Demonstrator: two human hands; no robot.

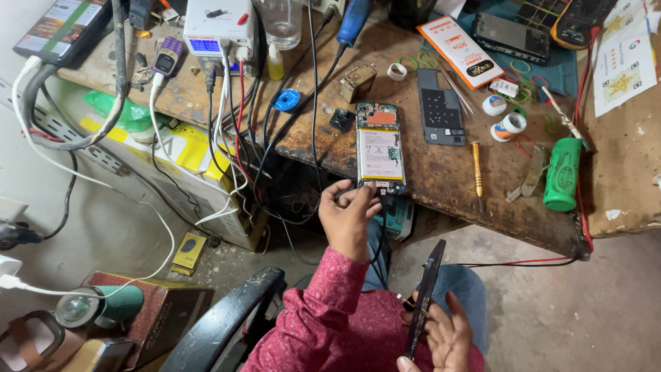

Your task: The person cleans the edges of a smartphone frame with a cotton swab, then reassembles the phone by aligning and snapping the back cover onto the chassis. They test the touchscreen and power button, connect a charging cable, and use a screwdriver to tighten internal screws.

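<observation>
The left hand (pixel 349 210), coming out of a dark pink patterned sleeve (pixel 323 310), reaches up to the near edge of the worn brown wooden workbench (pixel 441 172). Its fingers (pixel 365 195) are curled and touch the bottom end of the opened smartphone w/ white battery and green-orange circuit board (pixel 380 148). The phone lies flat on the bench, its lower end just at the bench edge. Cannot tell if the fingers really pinch the phone or only rest on it.

The right hand (pixel 447 337) is low in the picture, over the lap. Its fingers are loosely bent around the lower part of a thin black phone screen panel (pixel 423 306), which stands almost upright, tilted a bit, seen edge-on. The grip is partly open, thumb not clear.

Just right of the open phone lies a grey plastic phone back cover (pixel 441 107), and near it a small screwdriver w/ yellow handle (pixel 476 165). Further right is a green cylindrical can (pixel 562 173) lying on its side. An orange-white flat packet (pixel 456 52) sits behind the cover. At the back left stands a white bench power supply w/ blue display (pixel 215 27), w/ many black and white cables (pixel 227 138) hanging over the bench edge. A black curved chair armrest (pixel 227 320) is at bottom left.
</observation>
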